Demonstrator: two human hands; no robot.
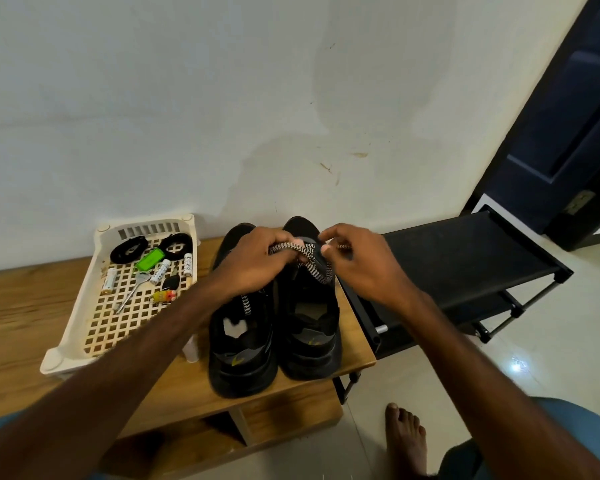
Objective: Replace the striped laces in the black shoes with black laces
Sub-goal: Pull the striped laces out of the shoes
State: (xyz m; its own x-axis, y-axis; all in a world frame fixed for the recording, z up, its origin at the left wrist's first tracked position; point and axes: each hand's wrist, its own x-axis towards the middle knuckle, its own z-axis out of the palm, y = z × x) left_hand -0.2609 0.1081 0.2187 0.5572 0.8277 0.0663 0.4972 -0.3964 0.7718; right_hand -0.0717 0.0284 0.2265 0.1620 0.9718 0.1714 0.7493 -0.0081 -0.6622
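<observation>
Black shoes [309, 355]: one pair, side by side at the right end of a wooden bench [21, 306], toes toward the far wall. Striped lace [314, 268]: bunched above the right shoe, one loop hanging onto its tongue; whether it is threaded through any eyelet is hidden by the hands. A short striped length also shows on the left shoe, just near the wrist. Left hand [257, 261]: fingers curled round the bunched lace, fingertips out of sight. Right hand [357, 261]: thumb and forefinger pinching the lace's right end; a small brownish bit beside them is too blurred to identify. Black laces [129, 251]: two coils at the far end of a cream basket [80, 327] left of the shoes, with batteries [160, 271], a green tag [149, 260] and a key [132, 292]. Black rack [465, 258]: right of the bench, its near corner behind the right forearm.
</observation>
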